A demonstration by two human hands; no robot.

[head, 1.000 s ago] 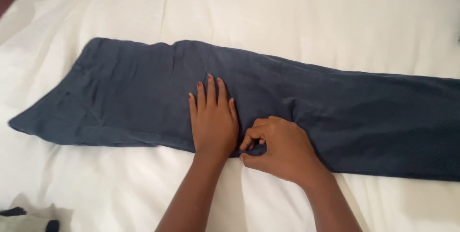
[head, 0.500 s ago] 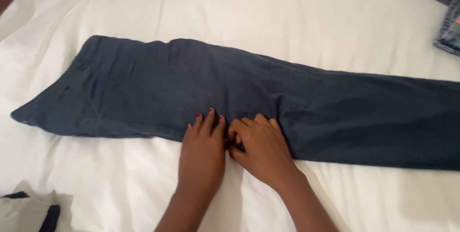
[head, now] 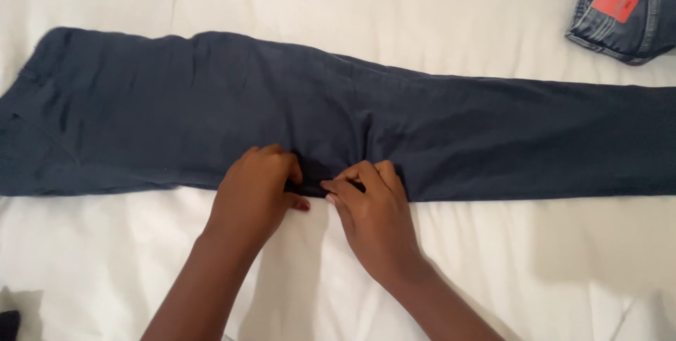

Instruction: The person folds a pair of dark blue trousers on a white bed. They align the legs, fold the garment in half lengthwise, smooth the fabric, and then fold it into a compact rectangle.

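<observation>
Left hand point(head: 255, 196) no longer flat on the dark blue trousers point(head: 394, 129); now curled at the near edge, fingers pinching the fabric. Right hand point(head: 373, 214) drawn in beside it, also gripping that edge. Folded blue jeans point(head: 620, 6) now more in view at the top right corner.

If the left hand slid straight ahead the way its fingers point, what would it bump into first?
Probably just more of the dark blue trousers. The left hand already grips their near edge, fingers pointing up across the cloth, with the white sheet beyond.
</observation>
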